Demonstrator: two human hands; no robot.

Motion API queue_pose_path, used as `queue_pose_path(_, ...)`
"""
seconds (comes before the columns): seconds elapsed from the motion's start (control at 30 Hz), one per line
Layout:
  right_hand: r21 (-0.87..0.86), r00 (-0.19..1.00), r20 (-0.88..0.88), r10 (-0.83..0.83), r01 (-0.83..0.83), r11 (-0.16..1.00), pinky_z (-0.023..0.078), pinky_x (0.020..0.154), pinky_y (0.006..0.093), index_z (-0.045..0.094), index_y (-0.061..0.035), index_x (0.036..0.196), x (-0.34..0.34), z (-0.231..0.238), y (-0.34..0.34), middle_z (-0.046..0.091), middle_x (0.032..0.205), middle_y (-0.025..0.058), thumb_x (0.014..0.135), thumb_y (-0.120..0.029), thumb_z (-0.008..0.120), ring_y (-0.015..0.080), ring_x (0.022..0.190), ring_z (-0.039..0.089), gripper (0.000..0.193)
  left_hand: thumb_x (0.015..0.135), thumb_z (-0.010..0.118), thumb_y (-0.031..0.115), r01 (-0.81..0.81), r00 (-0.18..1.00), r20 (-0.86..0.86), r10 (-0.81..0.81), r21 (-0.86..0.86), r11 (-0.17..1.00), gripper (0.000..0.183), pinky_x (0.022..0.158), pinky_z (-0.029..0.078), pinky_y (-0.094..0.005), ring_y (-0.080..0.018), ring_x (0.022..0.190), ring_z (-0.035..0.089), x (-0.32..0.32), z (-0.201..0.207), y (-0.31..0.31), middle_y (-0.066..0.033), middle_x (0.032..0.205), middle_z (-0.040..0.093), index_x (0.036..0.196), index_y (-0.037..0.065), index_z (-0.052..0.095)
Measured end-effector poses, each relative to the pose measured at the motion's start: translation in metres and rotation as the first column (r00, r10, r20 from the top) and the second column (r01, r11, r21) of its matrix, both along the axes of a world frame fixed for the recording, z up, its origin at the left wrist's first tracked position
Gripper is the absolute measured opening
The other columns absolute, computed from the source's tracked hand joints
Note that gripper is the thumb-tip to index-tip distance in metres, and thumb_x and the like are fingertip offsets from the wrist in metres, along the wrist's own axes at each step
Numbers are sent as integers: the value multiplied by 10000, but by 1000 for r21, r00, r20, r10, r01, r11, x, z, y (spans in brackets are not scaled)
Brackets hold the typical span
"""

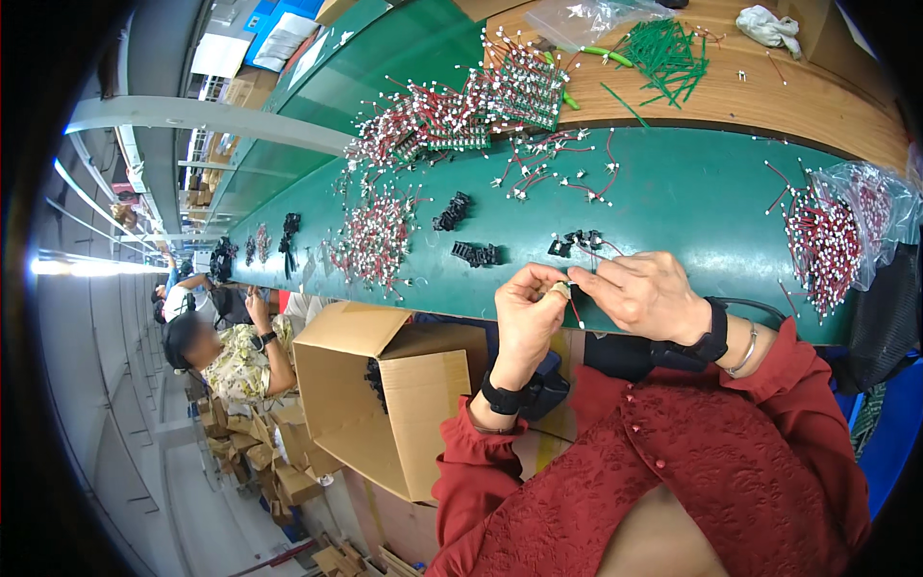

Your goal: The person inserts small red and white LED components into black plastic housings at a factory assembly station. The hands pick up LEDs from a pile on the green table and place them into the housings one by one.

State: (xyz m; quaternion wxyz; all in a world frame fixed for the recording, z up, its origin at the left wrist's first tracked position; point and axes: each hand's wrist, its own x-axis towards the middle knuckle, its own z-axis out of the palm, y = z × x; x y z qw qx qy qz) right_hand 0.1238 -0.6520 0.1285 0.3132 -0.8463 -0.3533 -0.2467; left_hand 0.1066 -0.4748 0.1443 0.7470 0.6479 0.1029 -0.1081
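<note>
The thumb and forefinger of the left hand (529, 317) are pinched together on a small wired piece (577, 313), mostly hidden by the fingertips, its red lead hanging below to a white end; the right hand (644, 293) meets it there, fingertips drawn close on the same piece, though their exact grip I cannot tell; just beyond the fingers, black parts (577, 242) lie on the green tabletop (711, 192), with two black clusters (473, 254) to their left; further left spreads a pile of red-wired white connectors (373, 236); behind stands a heap of wired green boards (524, 87), near green strips (663, 60) on a wooden surface (769, 87); far right, a clear bag (894, 207) spills more red wires; below the table edge, an open cardboard box (423, 413) stands left of the wrists.
</note>
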Motion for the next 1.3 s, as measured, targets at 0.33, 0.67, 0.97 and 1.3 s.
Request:
queue_pose_path(0.33, 248, 969, -205, -136, 186, 951, 438, 458, 304, 661, -87, 932, 24, 17, -25, 571, 653, 37, 782, -141, 642, 207, 519, 561, 161, 839, 574, 9, -125, 989, -69, 128, 40, 991, 136, 339, 278, -168, -55, 451, 440, 2, -8, 24, -51, 753, 603, 970, -11, 605)
queue_pose_path(0.67, 440, 798, -595, 97, 222, 870, 418, 525, 255, 657, -37, 1005, 37, 1, -26, 637, 723, 91, 835, -132, 606, 109, 559, 526, 201, 877, 538, 46, -86, 989, -135, 67, -142, 986, 162, 358, 306, -177, -79, 435, 429, 8, -9, 22, -220, 907, 634, 1018, -21, 581)
queue_pose_path(0.97, 493, 751, -633, 189, 203, 846, 413, 529, 241, 650, -7, 1003, 37, -2, -22, 589, 645, 52, 840, -129, 600, 74, 558, 506, 209, 833, 515, -18, -121, 980, -188, 70, -274, 954, 148, 347, 294, -169, -64, 421, 434, 3, -11, 25, -214, 851, 640, 969, -45, 568)
queue_pose_path(1.3, 519, 747, -634, 201, 219, 826, 420, 535, 231, 647, -1, 1010, 38, 0, -25, 608, 680, 38, 851, -130, 593, 63, 581, 520, 212, 807, 541, -49, -134, 991, -36, 130, -148, 980, 78, 343, 301, -174, -47, 409, 435, 14, -22, 25, -172, 767, 643, 877, -29, 568)
